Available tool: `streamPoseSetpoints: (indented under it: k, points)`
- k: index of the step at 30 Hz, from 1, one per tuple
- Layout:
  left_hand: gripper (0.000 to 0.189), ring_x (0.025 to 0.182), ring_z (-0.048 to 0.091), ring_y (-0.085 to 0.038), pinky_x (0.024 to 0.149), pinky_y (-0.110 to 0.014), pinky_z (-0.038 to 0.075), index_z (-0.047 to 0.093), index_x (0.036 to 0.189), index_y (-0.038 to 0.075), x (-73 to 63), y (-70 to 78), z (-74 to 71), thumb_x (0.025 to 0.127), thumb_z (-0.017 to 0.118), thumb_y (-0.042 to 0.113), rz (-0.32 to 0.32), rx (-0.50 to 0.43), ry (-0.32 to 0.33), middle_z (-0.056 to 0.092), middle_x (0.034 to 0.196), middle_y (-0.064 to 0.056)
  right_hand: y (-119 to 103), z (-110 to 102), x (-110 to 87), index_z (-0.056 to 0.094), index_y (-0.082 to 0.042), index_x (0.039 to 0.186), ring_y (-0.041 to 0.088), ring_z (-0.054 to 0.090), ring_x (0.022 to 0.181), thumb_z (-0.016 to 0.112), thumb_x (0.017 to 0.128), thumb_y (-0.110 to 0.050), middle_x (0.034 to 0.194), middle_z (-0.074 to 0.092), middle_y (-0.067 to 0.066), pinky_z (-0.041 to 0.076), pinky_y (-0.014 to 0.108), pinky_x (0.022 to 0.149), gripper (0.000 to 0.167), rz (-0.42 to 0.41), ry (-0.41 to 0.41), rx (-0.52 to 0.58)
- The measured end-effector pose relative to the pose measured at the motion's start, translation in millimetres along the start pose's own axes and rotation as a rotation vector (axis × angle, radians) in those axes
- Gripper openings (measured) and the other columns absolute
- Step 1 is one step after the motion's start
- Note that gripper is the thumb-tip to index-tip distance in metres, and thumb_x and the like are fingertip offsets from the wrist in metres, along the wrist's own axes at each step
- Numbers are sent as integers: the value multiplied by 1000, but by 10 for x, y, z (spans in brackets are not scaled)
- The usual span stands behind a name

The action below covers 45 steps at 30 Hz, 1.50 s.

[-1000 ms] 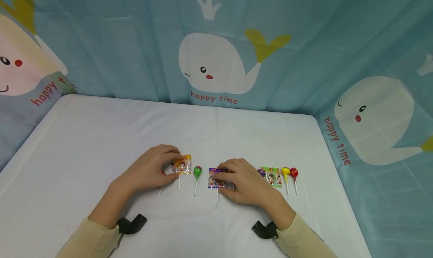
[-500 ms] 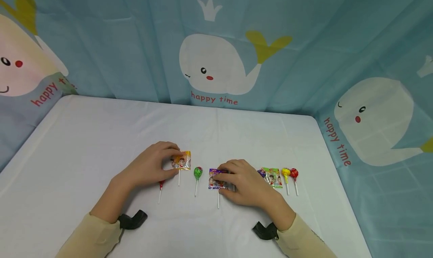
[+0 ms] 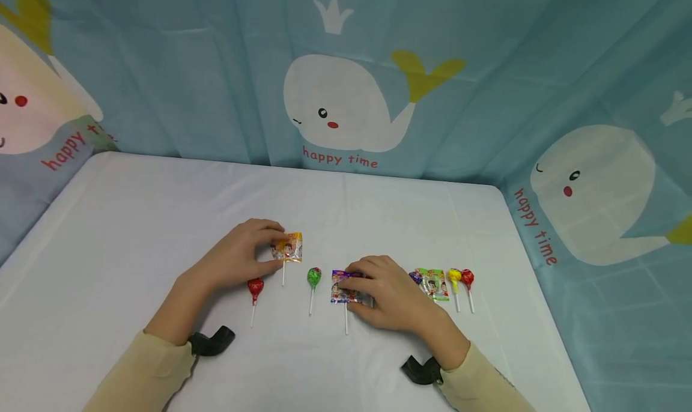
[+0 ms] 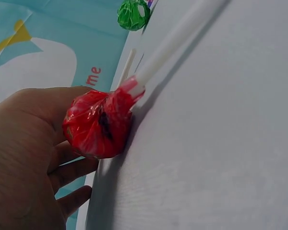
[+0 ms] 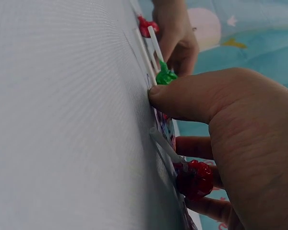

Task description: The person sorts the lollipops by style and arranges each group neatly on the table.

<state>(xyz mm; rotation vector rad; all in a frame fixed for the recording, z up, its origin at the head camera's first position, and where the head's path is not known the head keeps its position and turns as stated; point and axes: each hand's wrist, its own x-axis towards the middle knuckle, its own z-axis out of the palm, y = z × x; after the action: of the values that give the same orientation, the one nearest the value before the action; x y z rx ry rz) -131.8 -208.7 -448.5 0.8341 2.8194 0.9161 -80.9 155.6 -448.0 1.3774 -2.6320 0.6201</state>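
My left hand (image 3: 238, 253) holds a lollipop in a flat orange wrapper (image 3: 292, 247) between thumb and fingers, its white stick pointing toward me. A red lollipop (image 3: 255, 287) lies just below that hand and looms large in the left wrist view. On the right, my right hand (image 3: 386, 292) grips a lollipop in a flat purple wrapper (image 3: 339, 287) by its edges, low on the cloth. Beneath its palm is another red lollipop (image 5: 196, 179), mostly hidden in the head view. Between the hands lies a green lollipop (image 3: 314, 276).
Right of the right hand lie a partly covered purple lollipop (image 3: 415, 277), a green flat-wrapped candy (image 3: 435, 284), a yellow lollipop (image 3: 454, 275) and a red-headed lollipop (image 3: 467, 277). A white cloth covers the table (image 3: 162, 220); a blue whale-print curtain (image 3: 227, 69) hangs behind.
My left hand has slid the orange-wrapped lollipop away from me, toward the back of the table, uncovering the red lollipop below it. The right hand has stayed in place.
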Motion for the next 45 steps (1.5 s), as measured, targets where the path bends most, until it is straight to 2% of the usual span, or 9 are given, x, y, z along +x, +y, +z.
streamPoseSetpoints:
  k: [9, 16, 28, 33, 38, 45]
  points:
    - [47, 145, 52, -36, 120, -61, 42, 77, 137, 14, 28, -67, 2, 91, 88, 19, -42, -49, 33, 64, 150, -8, 1, 9, -4, 81, -27, 128, 20, 62, 126, 81, 97, -33, 131, 70, -1, 49, 45, 113, 31, 22, -25, -9]
    - [45, 150, 48, -37, 123, -62, 39, 77, 138, 13, 36, -77, 0, 94, 86, 19, -83, -72, 49, 60, 156, -9, 4, 10, 2, 81, -26, 126, 21, 63, 125, 83, 96, -34, 130, 71, 0, 50, 46, 111, 31, 9, -8, -10]
    - [44, 150, 47, -37, 123, -62, 37, 76, 138, 11, 86, -93, 15, 96, 85, 18, -78, -60, 64, 58, 158, -11, -16, -8, -4, 80, -26, 130, 20, 63, 125, 81, 98, -32, 132, 70, 0, 51, 45, 110, 33, 21, -22, 1]
    - [50, 151, 46, -38, 122, -62, 39, 73, 143, 8, 68, -90, 14, 95, 86, 20, -74, -59, 49, 55, 160, -13, -9, -5, -3, 80, -26, 129, 20, 63, 124, 83, 96, -33, 131, 70, 0, 52, 45, 108, 34, 14, -11, -4]
    - [62, 153, 43, -37, 121, -63, 42, 69, 148, 13, 18, -96, 24, 92, 90, 26, -77, -56, 13, 51, 163, -12, -6, 2, -10, 80, -26, 130, 19, 63, 124, 82, 97, -33, 131, 70, 0, 51, 45, 109, 34, 18, -13, -4]
    - [74, 154, 41, -37, 123, -64, 38, 69, 148, 16, -1, -82, 31, 84, 96, 44, -79, -61, -14, 50, 165, -9, 2, 11, -8, 81, -25, 128, 20, 63, 124, 83, 96, -32, 130, 71, 0, 51, 46, 109, 33, 9, -1, -5]
